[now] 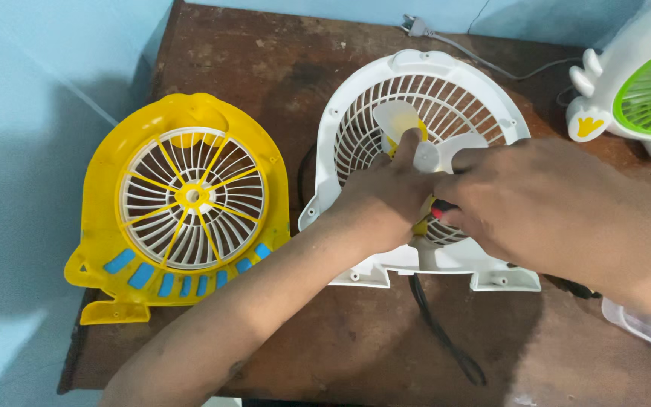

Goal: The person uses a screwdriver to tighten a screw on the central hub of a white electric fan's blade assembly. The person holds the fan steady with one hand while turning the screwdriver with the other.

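Observation:
A white fan housing (356, 113) with a round grille lies flat on the brown table (265, 53). Its pale blades (395, 114) show inside. My left hand (386, 197) rests on the fan's hub, forefinger pointing up over the blades. My right hand (525, 196) comes in from the right and grips a tool with a red and black handle (440, 212), most of it hidden under the fingers. A bit of yellow (422, 224) shows beneath both hands.
A yellow fan cover (178, 203) with a white grille and blue slots lies to the left. A white and green fan (642, 83) stands at the back right. A black cord (446, 339) trails forward, a grey cord and plug (423, 30) lie behind. Blue walls surround the table.

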